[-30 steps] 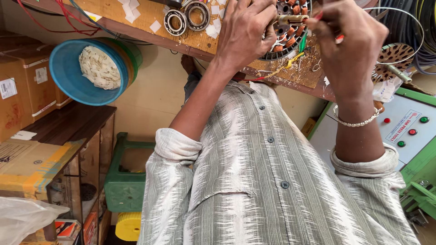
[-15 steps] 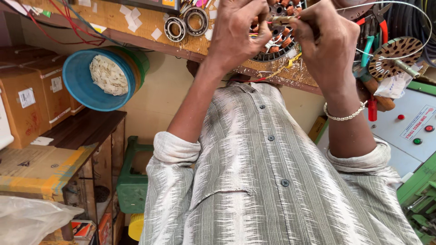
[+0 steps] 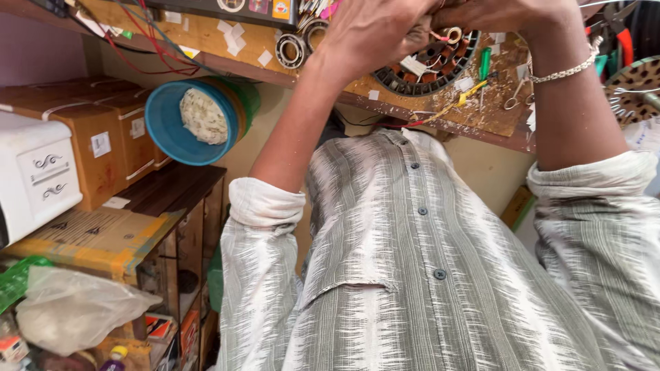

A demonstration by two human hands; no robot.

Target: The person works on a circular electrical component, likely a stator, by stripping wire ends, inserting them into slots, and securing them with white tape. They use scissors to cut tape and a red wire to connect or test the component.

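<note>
A small, crowded repair workshop for electric motors: a worn wooden workbench [image 3: 206, 34] dotted with paper scraps carries a round slotted metal stator core [image 3: 426, 65], steel ball bearings [image 3: 290, 49] and loose red wires [image 3: 148, 41]. Brown cardboard cartons [image 3: 103, 130] are stacked on dark wooden shelving [image 3: 175, 199] beside blue and green plastic bowls [image 3: 172, 124]
</note>
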